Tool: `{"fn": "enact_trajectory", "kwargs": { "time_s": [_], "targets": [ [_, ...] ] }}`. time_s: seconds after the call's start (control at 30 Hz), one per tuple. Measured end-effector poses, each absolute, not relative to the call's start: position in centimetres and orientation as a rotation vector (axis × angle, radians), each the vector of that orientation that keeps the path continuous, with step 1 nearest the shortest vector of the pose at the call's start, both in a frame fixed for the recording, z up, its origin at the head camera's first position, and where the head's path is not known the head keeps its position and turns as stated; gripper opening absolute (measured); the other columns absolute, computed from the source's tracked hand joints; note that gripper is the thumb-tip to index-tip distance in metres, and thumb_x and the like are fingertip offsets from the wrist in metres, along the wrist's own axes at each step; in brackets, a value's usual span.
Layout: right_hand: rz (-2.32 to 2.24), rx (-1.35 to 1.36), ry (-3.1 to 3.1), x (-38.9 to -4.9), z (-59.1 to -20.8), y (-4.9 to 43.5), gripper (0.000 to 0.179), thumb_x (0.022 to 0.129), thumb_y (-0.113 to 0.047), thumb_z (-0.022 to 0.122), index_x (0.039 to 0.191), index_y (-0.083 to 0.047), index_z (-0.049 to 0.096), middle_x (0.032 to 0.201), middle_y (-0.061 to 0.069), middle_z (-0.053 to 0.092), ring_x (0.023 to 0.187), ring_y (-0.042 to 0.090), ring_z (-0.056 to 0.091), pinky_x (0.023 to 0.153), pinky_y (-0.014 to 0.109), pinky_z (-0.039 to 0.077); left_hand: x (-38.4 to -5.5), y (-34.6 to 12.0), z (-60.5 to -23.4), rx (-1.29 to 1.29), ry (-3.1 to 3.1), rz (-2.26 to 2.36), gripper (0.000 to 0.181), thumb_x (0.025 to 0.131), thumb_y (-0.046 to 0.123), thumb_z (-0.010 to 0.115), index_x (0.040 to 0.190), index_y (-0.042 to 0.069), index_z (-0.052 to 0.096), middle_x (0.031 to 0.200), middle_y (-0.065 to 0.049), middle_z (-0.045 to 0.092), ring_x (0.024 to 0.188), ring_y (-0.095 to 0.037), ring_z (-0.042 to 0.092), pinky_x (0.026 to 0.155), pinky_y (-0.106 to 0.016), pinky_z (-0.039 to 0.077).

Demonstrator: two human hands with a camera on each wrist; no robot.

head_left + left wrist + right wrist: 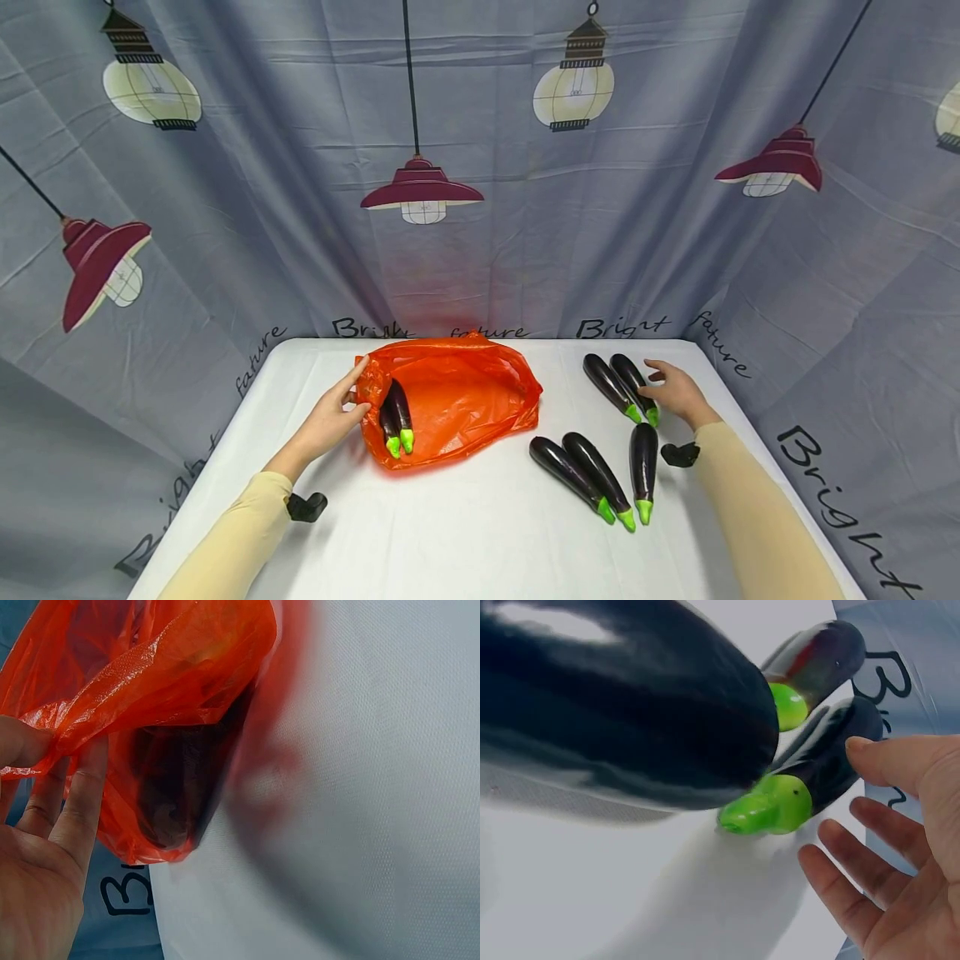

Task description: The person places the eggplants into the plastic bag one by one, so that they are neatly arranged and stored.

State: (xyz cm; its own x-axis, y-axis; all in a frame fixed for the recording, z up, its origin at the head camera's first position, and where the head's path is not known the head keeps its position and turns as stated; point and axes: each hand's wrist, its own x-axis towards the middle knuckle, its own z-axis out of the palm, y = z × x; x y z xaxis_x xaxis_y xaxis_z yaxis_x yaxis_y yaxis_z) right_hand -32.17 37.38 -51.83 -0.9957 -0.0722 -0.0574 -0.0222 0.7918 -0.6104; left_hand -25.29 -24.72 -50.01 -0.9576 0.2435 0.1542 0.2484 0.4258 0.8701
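Note:
My left hand [341,414] pinches the left edge of a red plastic bag [465,400] between thumb and fingers, as the left wrist view also shows. Inside the bag's mouth lie two toy eggplants [401,412], green stems toward me. On the right, my right hand [677,392] hovers with parted fingers beside an eggplant [628,379] at the back; a small gap shows between them in the right wrist view. Another eggplant [609,383] lies just left of that one. Nearer to me are a single eggplant [642,467] and a side-by-side pair [573,475].
All of this stands on a white-covered table [420,533]. A grey-blue curtain [495,267] printed with lamps and lettering rises behind the table and along its sides. Black wrist devices [306,507] sit under both cuffs.

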Motion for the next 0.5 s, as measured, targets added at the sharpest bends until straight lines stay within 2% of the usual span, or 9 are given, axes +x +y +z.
{"fn": "enact_trajectory", "kwargs": {
  "time_s": [0.17,0.3,0.5],
  "targets": [
    [-1.069,-0.047,2.819,-32.45,-51.91,37.71,0.071,0.097,-0.015,0.067,0.153,0.011,0.032,0.136,0.042,0.049,0.116,0.050,0.057,0.088,0.053,0.053,-25.19,-24.79,-50.01,-0.459,-2.657,-1.600,0.084,0.099,0.000,0.061,0.165,0.033,0.022,0.165,-0.020,0.024,0.112,-0.034,0.059,0.079,-0.025,0.055],
    [-1.127,-0.008,2.762,-32.63,-52.10,37.88,0.071,0.097,-0.013,0.067,0.154,0.011,0.031,0.136,0.041,0.048,0.108,0.044,0.061,0.077,0.043,0.057,-25.19,-24.76,-49.97,-0.467,-2.652,-1.607,0.083,0.099,0.000,0.061,0.165,0.032,0.022,0.167,-0.019,0.021,0.110,-0.033,0.059,0.079,-0.025,0.055],
    [-1.149,0.004,2.712,-33.07,-52.50,38.14,0.071,0.095,-0.010,0.066,0.154,0.010,0.031,0.134,0.040,0.050,0.107,0.042,0.063,0.077,0.045,0.058,-25.13,-24.69,-49.90,-0.465,-2.642,-1.619,0.083,0.099,-0.001,0.061,0.165,0.032,0.022,0.166,-0.018,0.023,0.110,-0.033,0.059,0.077,-0.025,0.056]
  ]
}}
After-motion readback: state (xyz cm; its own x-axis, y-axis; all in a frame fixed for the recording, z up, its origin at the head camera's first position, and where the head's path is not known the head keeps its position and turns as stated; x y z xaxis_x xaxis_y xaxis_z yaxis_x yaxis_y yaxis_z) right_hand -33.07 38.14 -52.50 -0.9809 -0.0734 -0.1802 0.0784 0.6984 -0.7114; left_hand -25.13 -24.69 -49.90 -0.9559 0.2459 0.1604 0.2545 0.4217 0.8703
